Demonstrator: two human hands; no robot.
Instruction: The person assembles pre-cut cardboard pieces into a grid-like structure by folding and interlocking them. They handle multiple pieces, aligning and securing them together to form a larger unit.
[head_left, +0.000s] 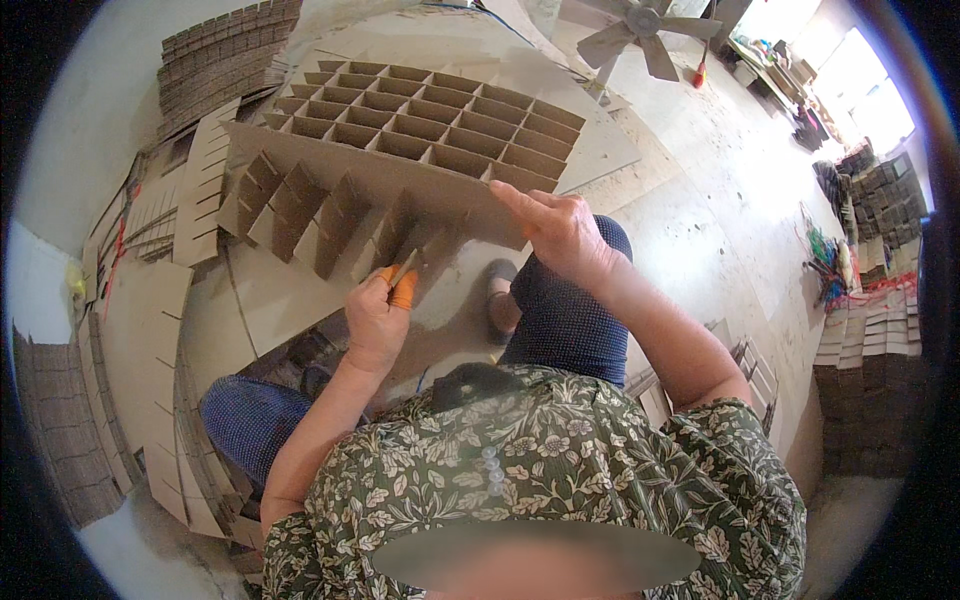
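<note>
A cardboard divider grid [425, 128] with rows of square cells stands in front of me. Along its near side runs a long upright cardboard strip [370, 178], with several short slotted strips [335, 222] jutting from it toward me. My left hand [378, 318], with orange covers on two fingertips, pinches the near end of one short cardboard strip [408, 265]. At the long strip's right end, my right hand [556, 230] grips the grid's near edge. Its index finger reaches along the top of the strip; its other fingers are curled and partly hidden.
Slotted cardboard strips [207, 185] and a larger stack [225, 60] lie to the left. A standing fan [645, 22] is at the far side. More cardboard bundles [870, 345] and a tangle of coloured cords [828, 262] are at the right. My knees flank the work.
</note>
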